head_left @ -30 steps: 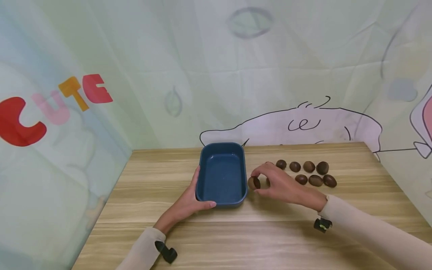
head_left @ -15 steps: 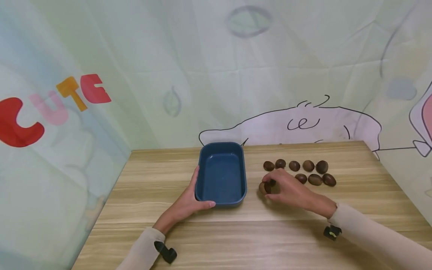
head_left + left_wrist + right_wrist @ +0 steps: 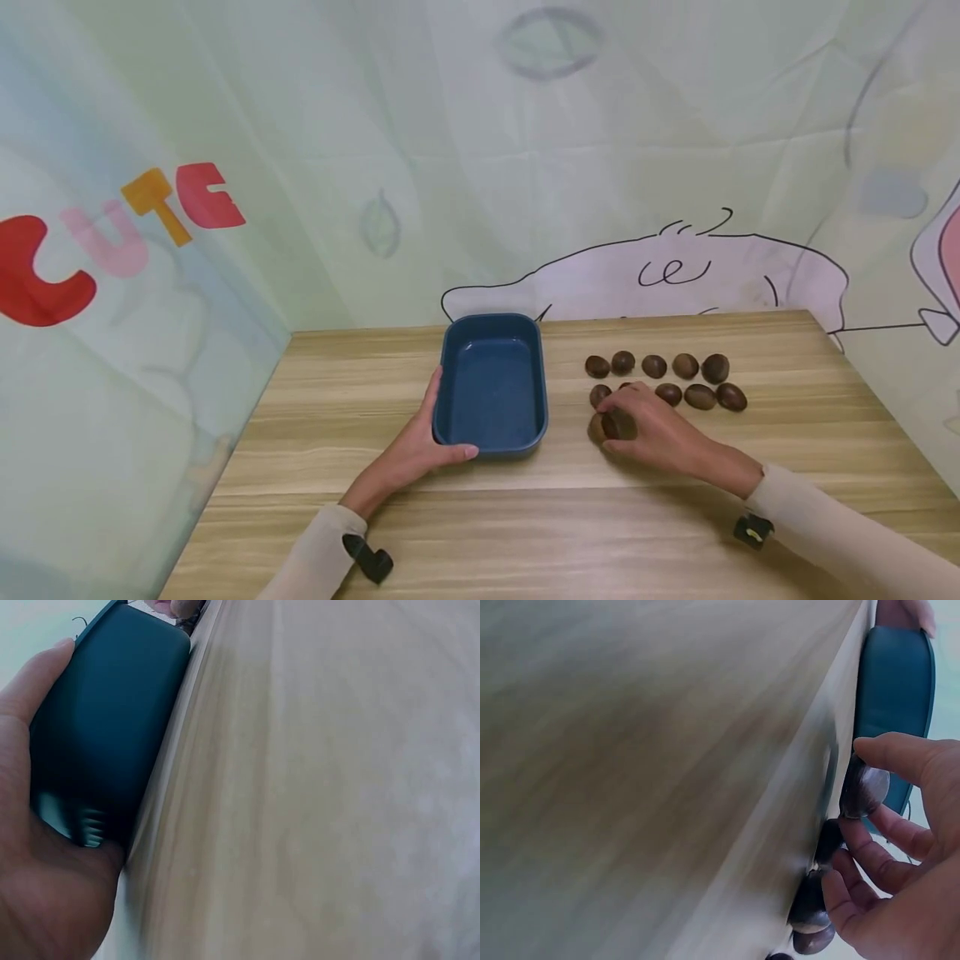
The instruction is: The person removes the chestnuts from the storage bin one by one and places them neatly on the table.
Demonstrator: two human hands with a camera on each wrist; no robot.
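Note:
In the head view a deep blue rectangular plastic tray (image 3: 491, 396), bare inside, stands on the table. My left hand (image 3: 416, 450) holds its near left corner, fingers along the left side and thumb on the front rim. Right of the tray, my right hand (image 3: 660, 429) pinches a brown chestnut (image 3: 597, 428) between thumb and fingers, low over the table. The right wrist view shows that chestnut (image 3: 865, 787) between the fingertips, with more chestnuts beside the other fingers. Just behind the hand lies another chestnut (image 3: 600, 395); one more is mostly hidden by the fingers.
Several chestnuts (image 3: 686, 366) form a back row on the wooden table (image 3: 480, 533), and a second row (image 3: 700, 397) lies in front of it. A printed cloth (image 3: 360, 167) hangs behind and to the left of the table.
My right hand has moved right and toward me with the pinched chestnut, from beside the tray to before the front row, uncovering chestnuts behind it. The left hand and tray stay put.

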